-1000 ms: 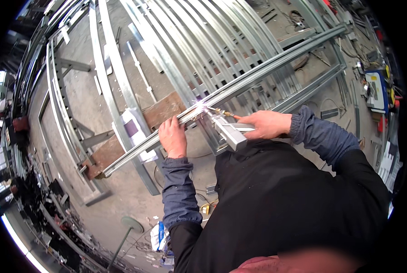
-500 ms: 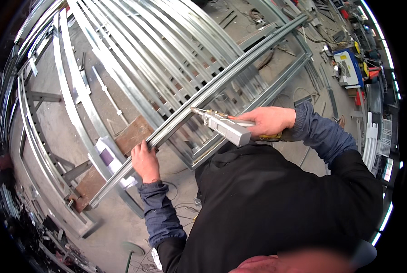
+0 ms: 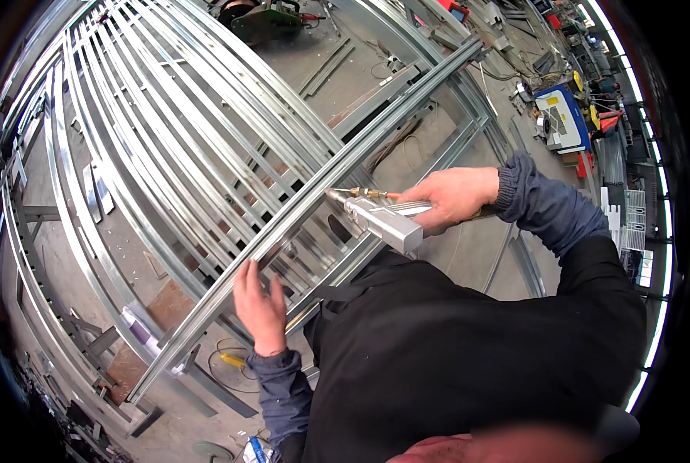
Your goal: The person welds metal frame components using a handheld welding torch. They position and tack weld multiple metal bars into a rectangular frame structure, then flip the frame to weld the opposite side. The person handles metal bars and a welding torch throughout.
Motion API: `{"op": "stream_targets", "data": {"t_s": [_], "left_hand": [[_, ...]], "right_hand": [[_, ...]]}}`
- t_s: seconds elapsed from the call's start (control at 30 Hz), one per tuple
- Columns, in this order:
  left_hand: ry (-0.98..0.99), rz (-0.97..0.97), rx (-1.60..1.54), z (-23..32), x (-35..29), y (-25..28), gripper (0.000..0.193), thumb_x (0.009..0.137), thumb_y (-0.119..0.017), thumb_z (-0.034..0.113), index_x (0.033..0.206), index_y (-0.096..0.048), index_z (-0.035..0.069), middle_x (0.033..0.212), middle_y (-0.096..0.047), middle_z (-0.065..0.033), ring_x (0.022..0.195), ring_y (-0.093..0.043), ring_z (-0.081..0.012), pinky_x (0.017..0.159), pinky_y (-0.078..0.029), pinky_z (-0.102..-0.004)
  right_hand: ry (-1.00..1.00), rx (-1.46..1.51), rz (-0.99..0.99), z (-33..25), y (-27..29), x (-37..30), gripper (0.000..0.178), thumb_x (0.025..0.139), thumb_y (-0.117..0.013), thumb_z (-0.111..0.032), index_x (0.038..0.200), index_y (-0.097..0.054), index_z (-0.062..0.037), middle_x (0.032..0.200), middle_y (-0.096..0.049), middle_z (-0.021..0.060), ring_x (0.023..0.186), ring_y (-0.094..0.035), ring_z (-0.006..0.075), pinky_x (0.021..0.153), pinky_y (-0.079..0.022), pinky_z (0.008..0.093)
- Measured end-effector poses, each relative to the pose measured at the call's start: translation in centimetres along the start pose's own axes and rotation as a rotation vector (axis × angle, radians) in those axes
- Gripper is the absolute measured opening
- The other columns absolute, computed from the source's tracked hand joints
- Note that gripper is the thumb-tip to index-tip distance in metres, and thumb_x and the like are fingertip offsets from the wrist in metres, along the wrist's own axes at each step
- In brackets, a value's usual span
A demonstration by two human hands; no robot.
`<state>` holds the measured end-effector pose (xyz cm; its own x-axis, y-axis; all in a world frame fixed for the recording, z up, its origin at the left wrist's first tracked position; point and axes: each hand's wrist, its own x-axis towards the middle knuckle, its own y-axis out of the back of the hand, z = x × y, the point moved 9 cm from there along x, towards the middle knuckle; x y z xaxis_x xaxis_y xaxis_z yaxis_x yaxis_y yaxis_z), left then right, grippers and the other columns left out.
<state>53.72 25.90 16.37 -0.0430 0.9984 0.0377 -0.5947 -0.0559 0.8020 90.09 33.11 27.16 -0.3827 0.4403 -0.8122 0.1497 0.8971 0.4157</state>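
Observation:
My right hand [image 3: 457, 197] is wrapped round the handle of a silver-grey welding gun [image 3: 387, 225]. A brass-fitted wire guide [image 3: 364, 191] runs along the gun's side toward its nozzle. The nozzle tip is at the near edge of a long grooved metal rail [image 3: 283, 224], which crosses in front of me from lower left to upper right; whether it touches cannot be told. Beside the rail, left of the gun, my left hand [image 3: 261, 312] is open with its fingers up and slightly apart, holding nothing.
Many long shiny metal bars [image 3: 167, 123] lie in a row beyond the rail. A purple-and-white packet [image 3: 139, 328] is at the lower left. A blue-and-white machine [image 3: 561, 116] stands at the right. Cables and a yellow piece [image 3: 233, 360] lie on the floor.
My left hand has let go of the rail and opened. The view has shifted, so the bars and rail appear farther left. My right hand still holds the welding gun at the rail.

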Motion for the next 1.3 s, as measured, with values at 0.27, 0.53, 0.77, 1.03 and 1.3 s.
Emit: {"op": "stream_targets", "data": {"t_s": [0.27,0.53,0.77,1.03,1.3], "left_hand": [[-0.073,-0.065,0.191,11.1,8.7,-12.5,0.062,0.088,-0.086,0.021,0.144,-0.067,0.003,0.143,-0.066,-0.0173,0.130,-0.062,-0.0385,0.113,-0.050,-0.0464],[-0.040,-0.062,0.257,10.9,10.6,-15.1,0.046,0.086,-0.088,0.023,0.128,-0.076,0.008,0.121,-0.073,-0.0102,0.117,-0.065,-0.0353,0.102,-0.053,-0.0461],[-0.025,-0.070,0.273,10.8,10.8,-15.5,0.045,0.087,-0.087,0.023,0.128,-0.076,0.009,0.122,-0.074,-0.0097,0.118,-0.065,-0.0351,0.103,-0.053,-0.0454],[-0.012,-0.096,0.305,10.9,10.7,-15.5,0.046,0.087,-0.087,0.022,0.129,-0.075,0.009,0.126,-0.074,-0.0101,0.122,-0.064,-0.0357,0.106,-0.052,-0.0455],[-0.059,-0.095,0.292,11.6,10.3,-15.9,0.044,0.088,-0.082,0.016,0.129,-0.073,0.006,0.129,-0.072,-0.0124,0.121,-0.063,-0.0373,0.105,-0.052,-0.0470]], "right_hand": [[0.022,0.075,-0.073,7.4,4.5,0.7,0.054,0.102,-0.065,-0.047,0.145,-0.067,-0.0140,0.106,-0.078,0.0205,0.099,-0.074,0.0403,0.089,-0.057,0.0471],[0.170,0.019,-0.091,10.9,2.5,3.9,0.050,0.102,-0.065,-0.048,0.133,-0.069,-0.0077,0.104,-0.075,0.0240,0.099,-0.072,0.0440,0.087,-0.056,0.0523],[0.201,0.063,-0.095,11.6,2.9,4.6,0.054,0.102,-0.067,-0.054,0.130,-0.070,-0.0080,0.098,-0.075,0.0226,0.097,-0.073,0.0429,0.088,-0.056,0.0514],[0.245,0.048,-0.041,11.6,2.5,5.1,0.050,0.100,-0.068,-0.050,0.126,-0.071,-0.0070,0.099,-0.074,0.0263,0.098,-0.072,0.0472,0.085,-0.055,0.0553],[0.288,0.051,0.019,12.0,3.1,4.6,0.051,0.099,-0.070,-0.051,0.121,-0.068,-0.0052,0.091,-0.074,0.0258,0.093,-0.072,0.0489,0.082,-0.056,0.0572]]}}
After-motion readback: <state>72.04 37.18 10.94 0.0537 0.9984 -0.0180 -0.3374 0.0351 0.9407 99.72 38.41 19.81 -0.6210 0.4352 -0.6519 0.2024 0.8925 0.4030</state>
